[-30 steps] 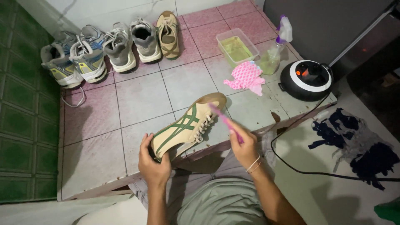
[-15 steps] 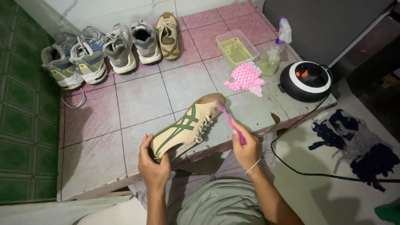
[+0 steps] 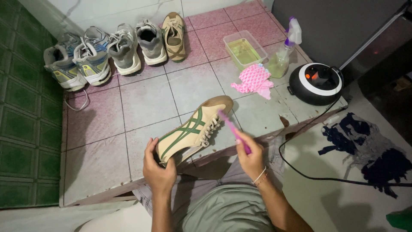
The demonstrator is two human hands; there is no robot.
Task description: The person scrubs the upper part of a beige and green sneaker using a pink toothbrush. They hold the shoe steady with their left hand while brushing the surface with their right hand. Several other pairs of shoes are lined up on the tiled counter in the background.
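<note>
The left hand (image 3: 159, 172) is gripping the heel of a tan sneaker with green stripes (image 3: 193, 129), tilted over the tiled ledge (image 3: 146, 103) at centre frame, while the right hand (image 3: 252, 160), at four o'clock of it, is clamping a pink brush (image 3: 234, 131) whose head is touching the laces.

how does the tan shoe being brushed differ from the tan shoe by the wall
The held shoe is tilted, gripped by the left hand, with green stripes showing; the wall shoe stands flat in the row, untouched, seen from above with no stripes visible. Both are tan lace-ups.
</note>
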